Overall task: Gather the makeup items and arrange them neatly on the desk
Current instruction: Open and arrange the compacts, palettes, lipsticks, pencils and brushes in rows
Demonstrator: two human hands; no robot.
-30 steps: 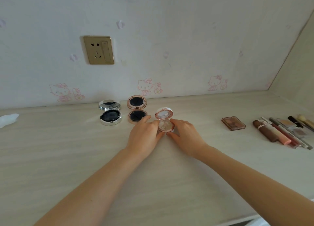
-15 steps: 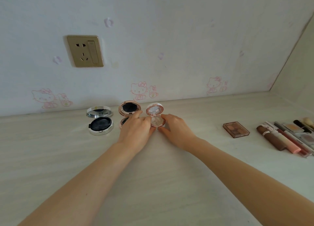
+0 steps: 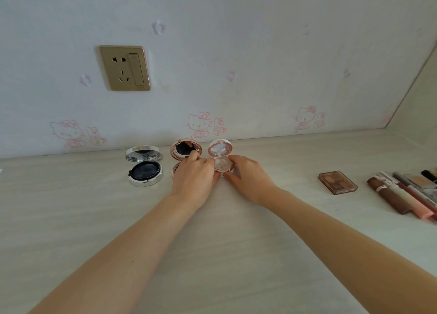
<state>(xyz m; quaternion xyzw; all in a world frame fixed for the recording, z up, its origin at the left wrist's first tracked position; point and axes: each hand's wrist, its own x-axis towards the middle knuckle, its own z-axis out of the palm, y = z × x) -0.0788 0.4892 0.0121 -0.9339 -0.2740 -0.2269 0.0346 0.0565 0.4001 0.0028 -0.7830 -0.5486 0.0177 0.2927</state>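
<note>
Both hands, left hand (image 3: pixel 194 174) and right hand (image 3: pixel 248 174), grasp pale pink compact (image 3: pixel 222 158) near desk (image 3: pixel 212 242) back edge; left hand half-hides rose-gold compact (image 3: pixel 185 151) just beside it.

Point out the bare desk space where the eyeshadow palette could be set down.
Bare desk lies between the right hand and the eyeshadow palette. It is crowded around the three open compacts and the tubes at the right edge.

Three round compacts (image 3: pixel 221 156) open in row by wall; palette (image 3: pixel 337 182), tubes (image 3: pixel 399 198) (side by side) right.
</note>
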